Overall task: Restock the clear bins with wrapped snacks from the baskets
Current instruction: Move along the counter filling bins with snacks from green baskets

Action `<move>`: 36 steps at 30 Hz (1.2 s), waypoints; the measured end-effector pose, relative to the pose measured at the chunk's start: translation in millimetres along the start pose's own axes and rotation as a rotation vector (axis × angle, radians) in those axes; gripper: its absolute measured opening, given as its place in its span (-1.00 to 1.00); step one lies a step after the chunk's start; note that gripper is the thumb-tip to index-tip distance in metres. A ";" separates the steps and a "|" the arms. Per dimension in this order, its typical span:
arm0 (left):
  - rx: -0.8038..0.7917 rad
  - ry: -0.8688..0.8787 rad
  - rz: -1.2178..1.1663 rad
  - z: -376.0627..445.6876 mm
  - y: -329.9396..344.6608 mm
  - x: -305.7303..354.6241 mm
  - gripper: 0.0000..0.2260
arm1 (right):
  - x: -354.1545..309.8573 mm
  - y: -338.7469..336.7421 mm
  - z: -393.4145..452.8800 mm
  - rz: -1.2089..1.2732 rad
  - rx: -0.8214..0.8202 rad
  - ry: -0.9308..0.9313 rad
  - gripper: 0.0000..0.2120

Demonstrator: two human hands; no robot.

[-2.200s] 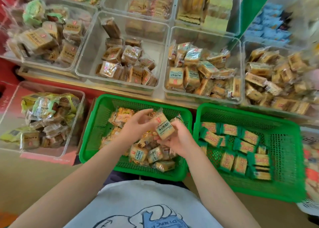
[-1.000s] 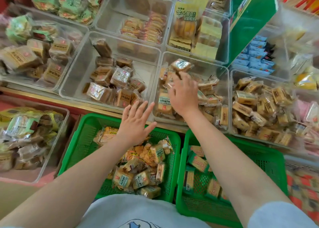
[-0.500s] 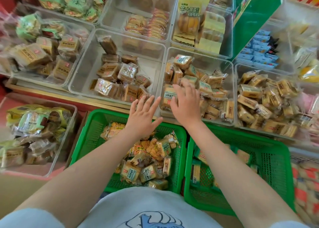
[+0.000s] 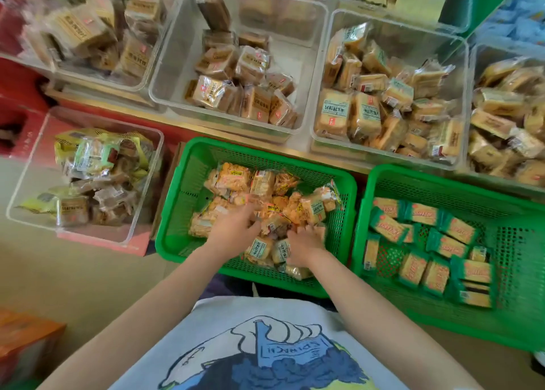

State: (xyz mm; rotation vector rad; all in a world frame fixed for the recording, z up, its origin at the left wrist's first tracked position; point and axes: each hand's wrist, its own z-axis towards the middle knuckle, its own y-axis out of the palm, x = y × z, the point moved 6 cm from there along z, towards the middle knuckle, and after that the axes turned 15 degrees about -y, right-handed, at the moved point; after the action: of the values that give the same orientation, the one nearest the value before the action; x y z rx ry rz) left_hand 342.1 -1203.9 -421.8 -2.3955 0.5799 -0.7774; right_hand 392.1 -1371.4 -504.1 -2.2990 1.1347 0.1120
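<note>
Two hands, left hand (image 4: 233, 232) and right hand (image 4: 303, 243), dig among wrapped snacks (image 4: 267, 209); each grip unclear, labels unreadable.

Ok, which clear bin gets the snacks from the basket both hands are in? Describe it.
Start at the left green basket, where both hands dig. The bin lies just past its far right corner, second from the right in the row of clear bins. Its cream-labelled packs set it apart from the brown packs in the half-empty bin to its left.
</note>
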 end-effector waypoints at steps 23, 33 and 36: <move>0.445 0.197 0.235 14.1 -57.6 108.1 -0.28 | 67.1 -248.8 -153.9 0.243 1.310 0.019 -0.53; 0.416 0.245 0.212 14.0 -53.1 103.8 -0.28 | 26.6 -220.9 -141.1 0.103 1.505 -0.095 -0.73; 0.423 0.203 0.049 12.3 -43.7 86.3 -0.42 | 5.8 -182.8 -113.0 0.278 1.275 -0.243 -0.85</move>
State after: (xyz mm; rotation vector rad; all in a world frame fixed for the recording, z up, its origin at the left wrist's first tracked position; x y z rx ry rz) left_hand 423.7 -1213.4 -369.1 -1.9242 0.4924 -1.0166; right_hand 514.2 -1347.0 -328.9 -0.9729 0.9474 -0.1833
